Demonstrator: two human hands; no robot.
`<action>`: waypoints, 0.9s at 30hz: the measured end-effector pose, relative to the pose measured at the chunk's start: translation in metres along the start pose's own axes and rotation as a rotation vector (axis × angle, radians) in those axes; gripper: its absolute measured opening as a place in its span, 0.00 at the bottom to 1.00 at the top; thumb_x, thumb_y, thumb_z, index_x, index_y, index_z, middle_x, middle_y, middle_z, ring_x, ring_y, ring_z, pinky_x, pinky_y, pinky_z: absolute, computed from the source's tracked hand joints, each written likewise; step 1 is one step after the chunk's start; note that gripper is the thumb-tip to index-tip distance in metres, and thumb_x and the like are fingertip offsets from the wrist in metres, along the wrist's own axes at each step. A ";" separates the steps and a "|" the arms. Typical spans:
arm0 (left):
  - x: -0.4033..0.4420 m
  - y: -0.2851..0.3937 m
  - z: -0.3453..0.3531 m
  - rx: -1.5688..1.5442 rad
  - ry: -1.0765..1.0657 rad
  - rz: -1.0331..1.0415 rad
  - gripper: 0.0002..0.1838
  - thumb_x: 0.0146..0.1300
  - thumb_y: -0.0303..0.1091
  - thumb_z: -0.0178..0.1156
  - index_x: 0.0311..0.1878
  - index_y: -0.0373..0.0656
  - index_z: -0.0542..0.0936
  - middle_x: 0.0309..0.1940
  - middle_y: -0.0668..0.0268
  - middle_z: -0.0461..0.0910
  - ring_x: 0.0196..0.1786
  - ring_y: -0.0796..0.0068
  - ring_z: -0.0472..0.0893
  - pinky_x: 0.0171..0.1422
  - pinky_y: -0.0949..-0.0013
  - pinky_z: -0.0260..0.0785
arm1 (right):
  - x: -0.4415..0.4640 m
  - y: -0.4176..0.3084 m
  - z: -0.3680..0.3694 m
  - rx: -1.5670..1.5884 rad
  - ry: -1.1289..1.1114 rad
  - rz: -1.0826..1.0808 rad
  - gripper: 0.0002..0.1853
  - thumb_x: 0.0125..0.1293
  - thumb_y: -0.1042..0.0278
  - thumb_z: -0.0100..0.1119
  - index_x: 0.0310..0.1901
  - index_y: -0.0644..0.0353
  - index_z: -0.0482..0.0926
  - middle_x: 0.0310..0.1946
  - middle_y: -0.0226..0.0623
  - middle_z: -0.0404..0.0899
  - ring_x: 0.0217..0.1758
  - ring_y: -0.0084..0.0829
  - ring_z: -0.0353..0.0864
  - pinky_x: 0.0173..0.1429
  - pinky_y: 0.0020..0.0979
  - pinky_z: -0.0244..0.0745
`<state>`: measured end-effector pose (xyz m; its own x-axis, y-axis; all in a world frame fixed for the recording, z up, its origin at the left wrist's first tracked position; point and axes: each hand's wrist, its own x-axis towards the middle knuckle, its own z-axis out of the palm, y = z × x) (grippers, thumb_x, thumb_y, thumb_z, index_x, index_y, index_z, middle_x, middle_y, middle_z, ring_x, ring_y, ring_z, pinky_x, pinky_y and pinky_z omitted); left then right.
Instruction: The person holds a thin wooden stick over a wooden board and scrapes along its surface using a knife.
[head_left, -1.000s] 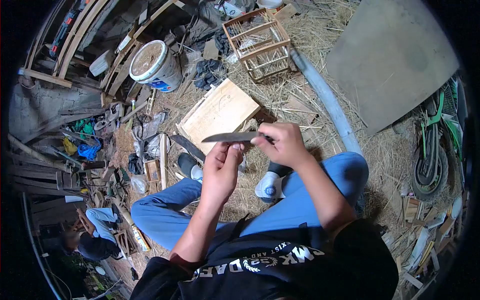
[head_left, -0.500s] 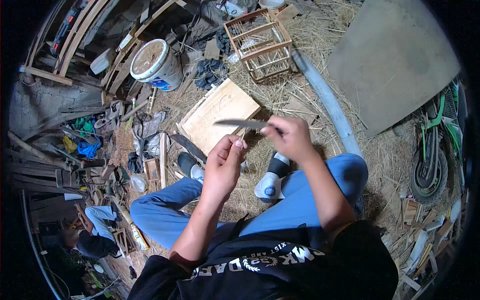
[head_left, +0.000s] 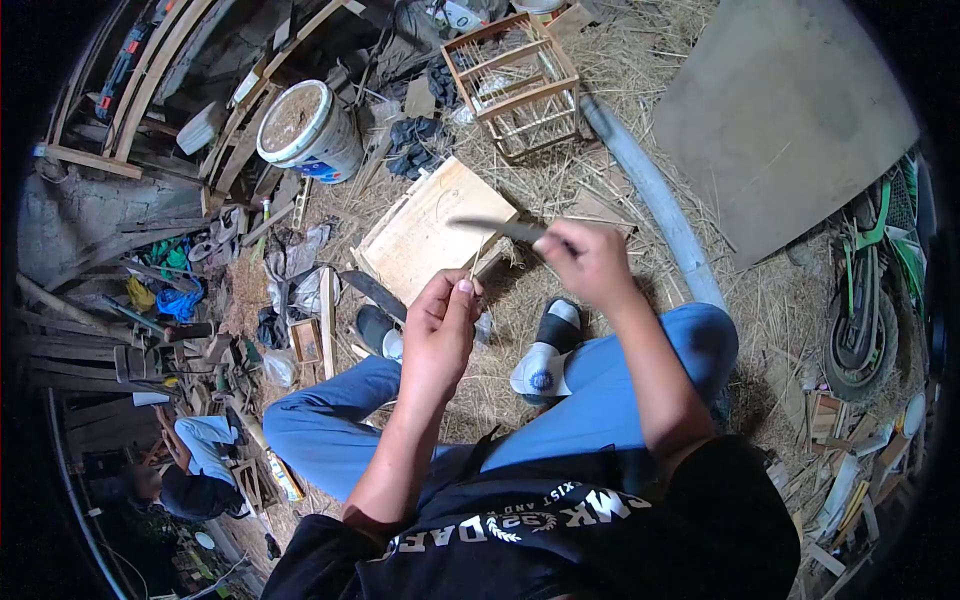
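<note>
A thin wooden stick (head_left: 475, 264) points up from the pinched thumb and fingers of my left hand (head_left: 443, 322). My right hand (head_left: 588, 262) is wrapped round the handle of a knife (head_left: 497, 228), whose dark blade extends leftward above the stick, apart from it in the view. Below both hands a pale wooden block (head_left: 432, 232) lies on the straw-covered floor. Beside the block's lower left edge is a long dark curved blade (head_left: 374, 294). The knife's handle is mostly hidden in my right hand.
A wooden cage (head_left: 515, 85) and a bucket (head_left: 296, 130) stand ahead. A grey pipe (head_left: 650, 195) runs beside a large board (head_left: 785, 130). A green bike (head_left: 862, 290) is at the right. Another person (head_left: 195, 470) sits at the lower left, near scrap wood.
My right hand has moved up and to the right with the knife, whose blade has risen off the stick. My left hand has stayed nearly in place, still pinching the stick.
</note>
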<state>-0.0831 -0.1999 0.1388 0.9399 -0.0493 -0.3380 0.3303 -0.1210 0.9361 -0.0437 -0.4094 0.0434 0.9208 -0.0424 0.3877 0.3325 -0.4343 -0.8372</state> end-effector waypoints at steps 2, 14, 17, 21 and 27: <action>0.005 -0.006 0.000 -0.010 -0.026 0.007 0.09 0.83 0.34 0.54 0.47 0.40 0.79 0.28 0.78 0.71 0.29 0.90 0.65 0.31 0.79 0.55 | -0.005 -0.014 0.009 0.032 -0.059 -0.104 0.21 0.71 0.49 0.68 0.29 0.58 0.79 0.18 0.42 0.73 0.21 0.45 0.76 0.28 0.41 0.68; -0.004 -0.001 0.005 -0.011 -0.032 0.045 0.10 0.83 0.35 0.53 0.46 0.40 0.78 0.28 0.77 0.71 0.30 0.89 0.64 0.33 0.79 0.55 | 0.002 0.047 0.007 0.160 0.023 0.266 0.18 0.77 0.54 0.63 0.36 0.63 0.82 0.21 0.33 0.72 0.26 0.23 0.71 0.32 0.33 0.68; 0.003 0.005 0.000 -0.028 -0.048 -0.038 0.11 0.84 0.38 0.52 0.47 0.43 0.77 0.26 0.77 0.71 0.23 0.91 0.63 0.25 0.80 0.52 | -0.004 0.015 0.015 0.223 -0.078 0.270 0.20 0.79 0.55 0.60 0.35 0.65 0.80 0.23 0.28 0.69 0.30 0.18 0.66 0.34 0.29 0.66; 0.018 -0.001 -0.010 -0.169 -0.078 -0.006 0.10 0.85 0.39 0.50 0.49 0.45 0.76 0.24 0.77 0.71 0.18 0.91 0.60 0.20 0.79 0.49 | -0.007 0.000 0.033 0.367 -0.194 0.499 0.25 0.83 0.49 0.53 0.30 0.59 0.77 0.23 0.21 0.69 0.28 0.17 0.65 0.34 0.27 0.64; 0.056 0.018 -0.051 -0.260 0.256 0.358 0.08 0.84 0.39 0.51 0.54 0.46 0.75 0.47 0.58 0.89 0.48 0.78 0.85 0.56 0.71 0.73 | -0.022 0.059 0.066 0.487 -0.135 0.786 0.30 0.83 0.41 0.49 0.28 0.57 0.77 0.21 0.21 0.67 0.27 0.19 0.65 0.34 0.27 0.61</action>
<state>-0.0204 -0.1546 0.1419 0.9784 0.2062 0.0124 -0.0361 0.1115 0.9931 -0.0308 -0.3743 -0.0400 0.9234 -0.0463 -0.3811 -0.3752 0.1010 -0.9214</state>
